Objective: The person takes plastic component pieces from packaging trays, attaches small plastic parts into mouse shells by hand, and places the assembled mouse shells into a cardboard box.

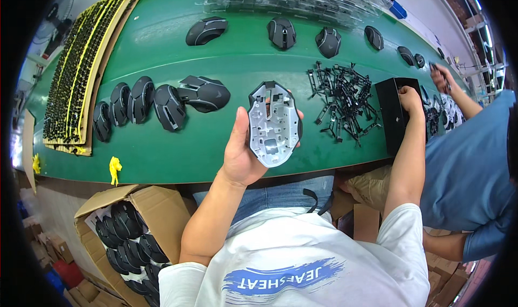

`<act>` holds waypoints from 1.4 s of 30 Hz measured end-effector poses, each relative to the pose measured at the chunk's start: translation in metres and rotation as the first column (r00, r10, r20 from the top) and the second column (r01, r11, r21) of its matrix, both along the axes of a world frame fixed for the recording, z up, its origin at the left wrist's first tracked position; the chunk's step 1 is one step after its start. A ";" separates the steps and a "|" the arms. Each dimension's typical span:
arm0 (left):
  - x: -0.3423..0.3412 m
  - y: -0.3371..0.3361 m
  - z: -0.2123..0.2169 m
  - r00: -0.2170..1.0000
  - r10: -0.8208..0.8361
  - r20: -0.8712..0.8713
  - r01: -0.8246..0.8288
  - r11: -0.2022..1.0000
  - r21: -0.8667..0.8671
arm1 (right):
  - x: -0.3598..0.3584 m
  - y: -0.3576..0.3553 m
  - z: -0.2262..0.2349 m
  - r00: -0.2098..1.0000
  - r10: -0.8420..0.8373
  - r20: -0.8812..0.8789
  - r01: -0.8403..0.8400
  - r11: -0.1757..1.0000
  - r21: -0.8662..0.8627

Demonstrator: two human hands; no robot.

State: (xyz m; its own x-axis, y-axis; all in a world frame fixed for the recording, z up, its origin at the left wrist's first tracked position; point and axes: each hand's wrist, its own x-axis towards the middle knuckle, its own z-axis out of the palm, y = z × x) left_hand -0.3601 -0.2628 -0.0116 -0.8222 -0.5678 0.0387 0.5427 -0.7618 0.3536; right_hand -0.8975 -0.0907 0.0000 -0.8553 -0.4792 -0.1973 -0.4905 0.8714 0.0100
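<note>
The left hand (pixel 245 159) is wrapped around a grey-lined mouse shell (pixel 273 142), thumb along its left side and fingertips just showing on its right, the hollow inside facing up, above the near edge of the green table (pixel 245 61). The right hand (pixel 410 98) is at the opening of a black box (pixel 390 118) to the right; its fingers are partly hidden, so I cannot tell how far they are closed or whether they hold anything. The shell could slip if the single-handed grip loosens or tilts. The box stands close to the near edge, so a bump from the right forearm could shift it. Between the hands lies a tangled heap of small black parts (pixel 345 102); lifting one could drag others along. Left of the shell, dark mouse covers (pixel 208 95) sit close together and could scuff if pushed.
</note>
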 end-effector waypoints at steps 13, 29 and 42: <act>-0.003 0.012 -0.001 0.994 0.057 0.088 -0.048 0.993 -0.106 | 0.197 0.029 0.063 0.995 0.074 -0.073 -0.104 0.645 -0.757; -0.033 0.043 0.013 0.834 0.425 0.351 -0.525 0.808 0.269 | 0.382 -0.027 0.015 0.442 0.842 0.309 -0.087 0.383 -0.920; -0.008 0.045 0.001 0.935 0.335 0.116 -0.348 0.929 0.123 | 0.383 -0.034 0.032 0.509 0.858 0.067 -0.149 0.165 -0.975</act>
State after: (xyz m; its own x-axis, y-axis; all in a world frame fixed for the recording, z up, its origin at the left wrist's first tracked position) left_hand -0.3685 -0.2178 -0.0104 -0.5737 -0.8092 -0.1265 0.7493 -0.5809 0.3178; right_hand -0.5144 -0.1249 0.0322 -0.1971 -0.9087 0.3681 -0.3884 -0.2724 -0.8803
